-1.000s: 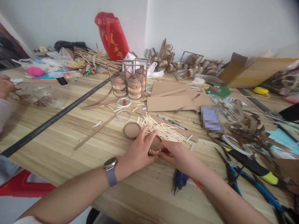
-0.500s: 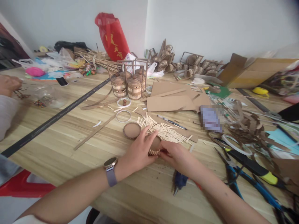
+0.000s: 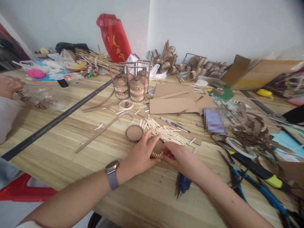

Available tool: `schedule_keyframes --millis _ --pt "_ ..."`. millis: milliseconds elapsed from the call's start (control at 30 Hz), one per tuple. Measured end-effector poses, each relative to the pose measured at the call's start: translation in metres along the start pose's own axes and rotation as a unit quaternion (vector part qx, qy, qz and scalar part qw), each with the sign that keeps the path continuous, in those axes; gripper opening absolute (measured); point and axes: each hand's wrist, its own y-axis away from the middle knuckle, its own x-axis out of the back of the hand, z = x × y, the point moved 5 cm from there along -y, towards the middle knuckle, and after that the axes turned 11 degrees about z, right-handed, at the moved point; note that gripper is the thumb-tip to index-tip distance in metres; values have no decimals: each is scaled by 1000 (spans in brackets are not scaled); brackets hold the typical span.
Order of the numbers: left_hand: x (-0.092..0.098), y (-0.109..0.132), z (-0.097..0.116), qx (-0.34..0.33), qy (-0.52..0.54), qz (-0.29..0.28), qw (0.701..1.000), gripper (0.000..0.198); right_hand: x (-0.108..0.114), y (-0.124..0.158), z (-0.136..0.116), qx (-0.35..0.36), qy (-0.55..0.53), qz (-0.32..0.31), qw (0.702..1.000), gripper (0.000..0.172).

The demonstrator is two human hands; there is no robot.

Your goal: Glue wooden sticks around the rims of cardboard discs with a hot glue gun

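A small round cardboard tray (image 3: 157,146) with short wooden sticks along its near rim lies on the table between my hands. My left hand (image 3: 140,153) grips its left side, thumb at the near edge and fingers across the far side. At the tray's right edge, my right hand (image 3: 174,155) has its fingertips pinched together by the row of sticks; what they hold is too small to make out. Just beyond is a loose pile of short wooden sticks (image 3: 169,133). A second round cardboard tray (image 3: 134,133) with a dark rim sits left of the pile.
A glue gun (image 3: 183,185) lies under my right forearm. Pliers (image 3: 234,167) and cardboard strips crowd the right. Finished little baskets (image 3: 137,90) with tall handles stand behind, near cardboard sheets (image 3: 173,105). Another person's hand (image 3: 9,86) is at the far left.
My right hand's fingers have shifted slightly and curled more at the tray's right edge. My left hand keeps its place on the tray.
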Motion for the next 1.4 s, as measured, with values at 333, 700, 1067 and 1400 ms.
schedule_keyframes --millis 333,700,1067,1400 --pt "4 -1 1 34 52 -7 998 98 44 33 38 -50 70 12 996 25" --pt "1 2 2 27 -16 34 999 101 47 77 77 -109 39 -122 986 13" --pt "-1 2 2 16 -35 33 999 95 48 78 65 -72 -40 -128 988 11" --pt "0 2 3 30 -14 39 999 95 56 72 66 -66 -118 -19 991 24"
